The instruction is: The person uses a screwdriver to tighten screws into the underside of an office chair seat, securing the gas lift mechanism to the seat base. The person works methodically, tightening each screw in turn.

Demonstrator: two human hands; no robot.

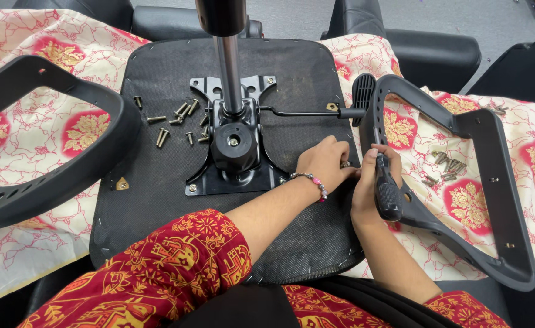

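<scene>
Both forearms reach forward; the left hand (327, 163) lies curled, fingertips pinched, beside the right hand (372, 188), which is fisted.

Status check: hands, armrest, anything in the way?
Right hand gripping screwdriver at seat edge. Left hand steadying beside it. Right armrest lying against upturned seat base. Loose screws lie clear, by the mechanism.

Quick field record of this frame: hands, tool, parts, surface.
left hand: on seat base underside, beside the armrest bracket
right hand: gripping black-handled screwdriver
right armrest: against seat edge
left armrest: lying apart, on floral cloth
loose screws: scattered left of tilt mechanism
more screws: on cloth inside right armrest
</scene>
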